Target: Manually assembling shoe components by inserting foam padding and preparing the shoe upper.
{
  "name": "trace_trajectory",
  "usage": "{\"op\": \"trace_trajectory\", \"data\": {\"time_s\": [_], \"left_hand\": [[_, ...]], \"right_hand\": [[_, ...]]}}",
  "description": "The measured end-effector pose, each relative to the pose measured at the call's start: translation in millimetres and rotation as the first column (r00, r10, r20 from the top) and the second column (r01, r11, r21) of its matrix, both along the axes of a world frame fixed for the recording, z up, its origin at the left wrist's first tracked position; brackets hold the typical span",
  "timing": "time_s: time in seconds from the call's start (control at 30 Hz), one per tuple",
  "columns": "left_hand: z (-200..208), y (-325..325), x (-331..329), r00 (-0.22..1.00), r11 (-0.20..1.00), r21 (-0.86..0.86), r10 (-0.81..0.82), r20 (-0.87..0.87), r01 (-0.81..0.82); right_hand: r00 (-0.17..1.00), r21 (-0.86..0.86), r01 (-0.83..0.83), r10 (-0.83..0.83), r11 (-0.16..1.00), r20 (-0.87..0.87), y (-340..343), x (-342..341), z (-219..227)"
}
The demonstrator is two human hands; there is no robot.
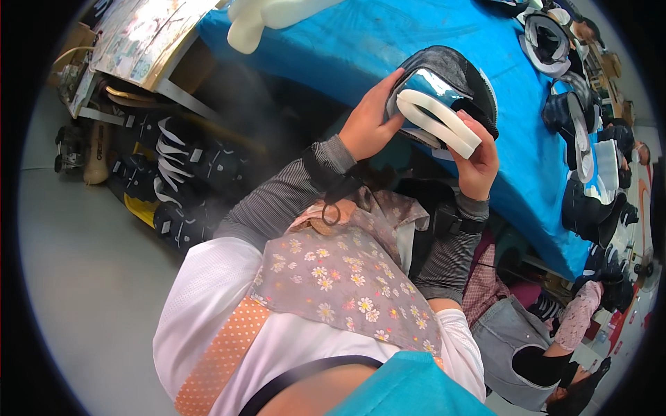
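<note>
My left grip (369, 123): holding the left side of the dark shell (447, 64) | my right grip (479, 165): pinching the white foam loop (424, 127) across the shell's front | both at the blue-covered tabletop (333, 43) edge | dark-and-white pieces (545, 38) rightward

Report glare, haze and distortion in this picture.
Head view: glare whitens the patterned tabletop and streaks the held dark piece; head view: pale haze veils the gloom beside the blue cloth; head view: fisheye bending toward the rim, corners black.
</note>
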State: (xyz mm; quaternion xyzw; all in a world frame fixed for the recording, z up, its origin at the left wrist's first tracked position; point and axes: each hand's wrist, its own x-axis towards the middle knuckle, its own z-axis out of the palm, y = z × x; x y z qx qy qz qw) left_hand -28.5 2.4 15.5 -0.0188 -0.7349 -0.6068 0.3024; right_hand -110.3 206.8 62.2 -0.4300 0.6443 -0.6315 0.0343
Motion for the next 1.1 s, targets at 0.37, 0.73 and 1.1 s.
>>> {"op": "trace_trajectory", "data": {"time_s": [0.37, 0.73, 1.1], "left_hand": [[-0.7, 1.9, -1.2, 0.999, 0.998, -0.061, -0.002, 0.042, 0.005], [-2.5, -0.9, -2.8, 0.999, 0.998, -0.056, -0.012, 0.045, 0.014], [-0.8, -0.9, -0.8, 0.998, 0.999, -0.025, -0.032, 0.058, 0.034]], "right_hand": [[0.99, 0.026, 0.039, -0.035, 0.999, -0.138, -3.7, 1.3, 0.8], [0.986, 0.031, 0.066, -0.06, 0.997, -0.156, -3.9, 1.4, 2.1], [0.978, 0.004, 0.123, -0.121, 0.992, -0.171, -9.3, 9.8, 7.0]]}}
